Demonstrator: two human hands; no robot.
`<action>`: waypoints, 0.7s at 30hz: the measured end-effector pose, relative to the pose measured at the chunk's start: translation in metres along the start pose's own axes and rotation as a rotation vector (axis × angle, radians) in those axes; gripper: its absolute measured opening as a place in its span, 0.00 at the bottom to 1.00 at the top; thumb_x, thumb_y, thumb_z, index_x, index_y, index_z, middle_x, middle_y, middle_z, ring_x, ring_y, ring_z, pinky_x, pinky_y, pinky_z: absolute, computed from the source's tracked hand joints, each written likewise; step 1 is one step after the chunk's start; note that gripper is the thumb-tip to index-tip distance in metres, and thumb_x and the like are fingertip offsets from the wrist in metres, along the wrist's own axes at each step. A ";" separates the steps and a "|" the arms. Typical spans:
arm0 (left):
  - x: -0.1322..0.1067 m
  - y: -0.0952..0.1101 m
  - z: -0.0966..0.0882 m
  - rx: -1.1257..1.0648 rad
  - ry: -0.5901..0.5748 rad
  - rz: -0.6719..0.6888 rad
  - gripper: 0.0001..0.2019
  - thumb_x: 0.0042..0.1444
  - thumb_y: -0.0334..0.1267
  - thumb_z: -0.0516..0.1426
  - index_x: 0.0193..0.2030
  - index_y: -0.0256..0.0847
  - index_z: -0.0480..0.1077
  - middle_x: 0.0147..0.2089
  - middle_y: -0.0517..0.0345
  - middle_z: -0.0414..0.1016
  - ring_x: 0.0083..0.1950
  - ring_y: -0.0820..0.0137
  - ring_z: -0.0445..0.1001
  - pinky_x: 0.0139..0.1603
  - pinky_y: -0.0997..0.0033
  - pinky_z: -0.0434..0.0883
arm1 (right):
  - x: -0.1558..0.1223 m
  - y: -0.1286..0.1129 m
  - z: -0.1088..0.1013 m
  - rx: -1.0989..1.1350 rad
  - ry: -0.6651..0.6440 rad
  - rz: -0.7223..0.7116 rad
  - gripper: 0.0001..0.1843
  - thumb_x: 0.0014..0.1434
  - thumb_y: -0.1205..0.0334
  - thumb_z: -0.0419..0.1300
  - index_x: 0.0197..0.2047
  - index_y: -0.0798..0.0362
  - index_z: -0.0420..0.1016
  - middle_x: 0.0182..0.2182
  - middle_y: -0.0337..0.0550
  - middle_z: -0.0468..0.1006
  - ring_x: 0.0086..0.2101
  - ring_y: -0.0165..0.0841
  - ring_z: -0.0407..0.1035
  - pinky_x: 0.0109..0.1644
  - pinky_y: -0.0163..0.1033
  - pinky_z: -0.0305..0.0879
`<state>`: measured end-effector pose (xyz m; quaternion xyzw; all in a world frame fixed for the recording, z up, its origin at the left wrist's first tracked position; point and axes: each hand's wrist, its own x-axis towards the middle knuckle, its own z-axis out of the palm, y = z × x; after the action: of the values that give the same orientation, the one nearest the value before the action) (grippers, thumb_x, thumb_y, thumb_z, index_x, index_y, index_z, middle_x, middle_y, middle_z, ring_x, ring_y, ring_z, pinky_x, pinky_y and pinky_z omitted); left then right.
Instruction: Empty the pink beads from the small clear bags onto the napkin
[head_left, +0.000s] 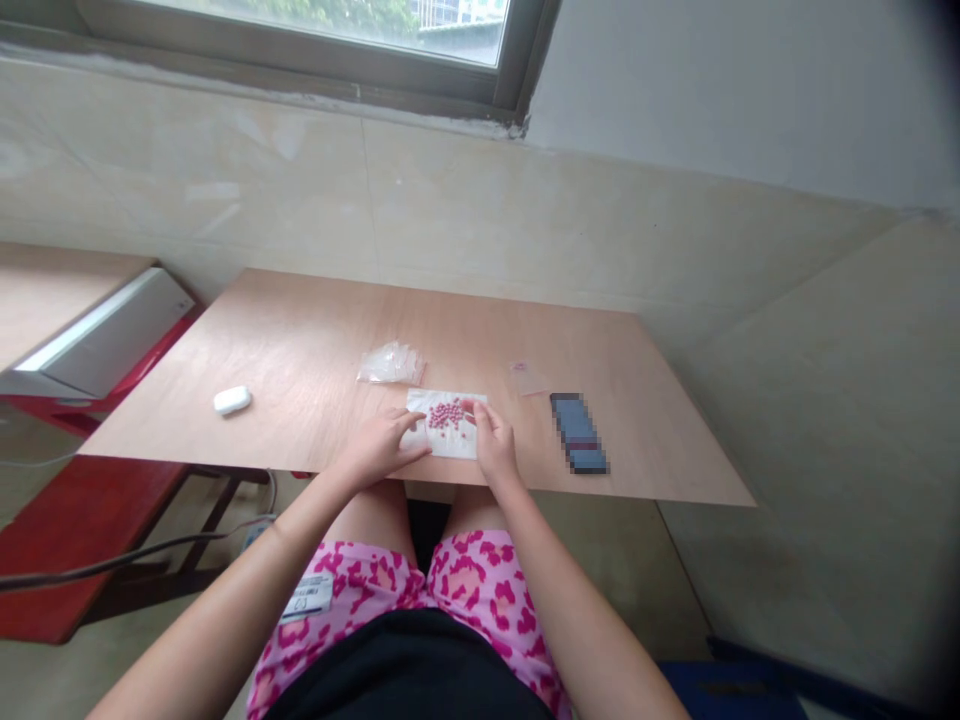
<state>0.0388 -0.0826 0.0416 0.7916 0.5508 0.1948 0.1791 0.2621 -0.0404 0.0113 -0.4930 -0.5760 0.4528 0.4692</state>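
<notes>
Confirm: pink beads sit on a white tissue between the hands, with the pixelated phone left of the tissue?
Not quite: the pixelated phone lies right of the white tissue, not left, as the head view shows. The rest holds: the pink beads sit on the tissue, between the left hand and the right hand.

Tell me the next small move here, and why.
Probably curl the white rectangular paper sheet gently inward from both sides: your left hand and right hand already rest on it, and the small round pink pieces lie loose in the middle.
</notes>
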 end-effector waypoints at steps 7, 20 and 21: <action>0.044 -0.022 -0.006 0.256 -0.075 0.043 0.25 0.58 0.46 0.66 0.58 0.36 0.74 0.53 0.40 0.79 0.55 0.50 0.77 0.55 0.55 0.72 | 0.042 0.017 0.032 -0.018 0.164 -0.057 0.32 0.74 0.43 0.43 0.56 0.58 0.78 0.55 0.58 0.80 0.57 0.42 0.73 0.64 0.48 0.65; 0.083 0.000 -0.006 0.437 -0.272 0.121 0.15 0.52 0.46 0.70 0.41 0.39 0.80 0.43 0.41 0.79 0.46 0.47 0.78 0.47 0.53 0.71 | 0.042 0.028 0.040 -0.201 0.130 -0.195 0.29 0.76 0.51 0.41 0.55 0.57 0.80 0.54 0.57 0.81 0.56 0.41 0.74 0.65 0.47 0.66; 0.084 0.001 -0.006 0.434 -0.274 0.126 0.15 0.52 0.46 0.71 0.41 0.39 0.80 0.43 0.41 0.79 0.47 0.47 0.78 0.48 0.52 0.71 | 0.042 0.029 0.041 -0.205 0.125 -0.195 0.29 0.76 0.51 0.41 0.55 0.56 0.80 0.54 0.57 0.81 0.57 0.41 0.73 0.65 0.48 0.65</action>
<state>0.0636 -0.0031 0.0571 0.8633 0.4997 -0.0260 0.0657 0.2231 0.0018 -0.0189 -0.5072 -0.6339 0.3123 0.4933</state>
